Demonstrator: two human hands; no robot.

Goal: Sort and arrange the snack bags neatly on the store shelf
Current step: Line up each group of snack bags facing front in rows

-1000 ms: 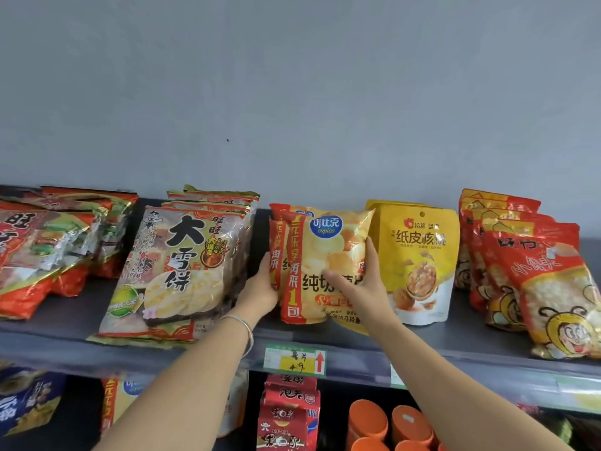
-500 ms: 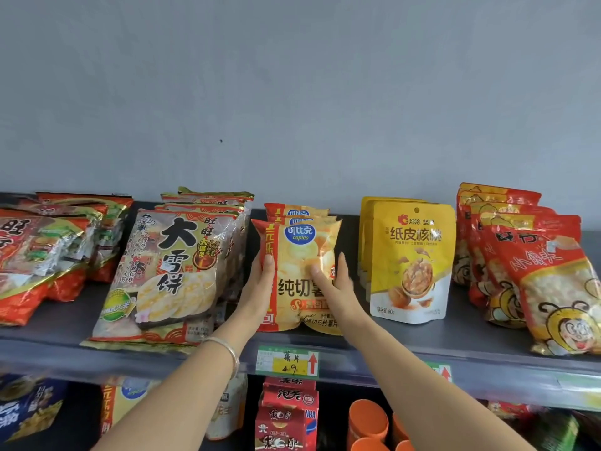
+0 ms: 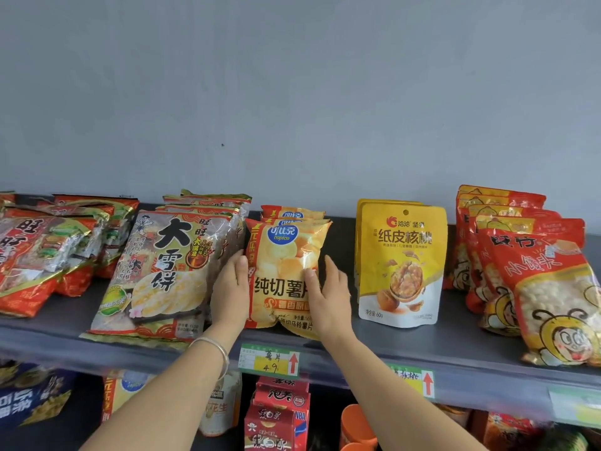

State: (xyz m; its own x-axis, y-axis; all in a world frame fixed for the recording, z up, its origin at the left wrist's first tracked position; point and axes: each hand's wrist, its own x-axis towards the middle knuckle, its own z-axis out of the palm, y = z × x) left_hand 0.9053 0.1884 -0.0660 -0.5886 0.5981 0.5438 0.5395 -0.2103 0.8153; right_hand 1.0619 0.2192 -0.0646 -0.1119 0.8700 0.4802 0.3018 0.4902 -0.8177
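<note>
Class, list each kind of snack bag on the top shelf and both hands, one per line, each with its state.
Front yellow potato chip bag: upright, pressed between both hands.
Left hand: fingers straight, flat on the bag's left edge.
Right hand: fingers straight at its right edge, thumb on its front.
Yellow walnut pouch: upright, untouched.
Large clear rice cracker bag: leaning back on its row.
Front red bee-cartoon bag: leaning back, untouched.

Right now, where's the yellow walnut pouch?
Head view, right of centre: the yellow walnut pouch stands on the shelf, between the chip bags and the red bee bags.
</note>
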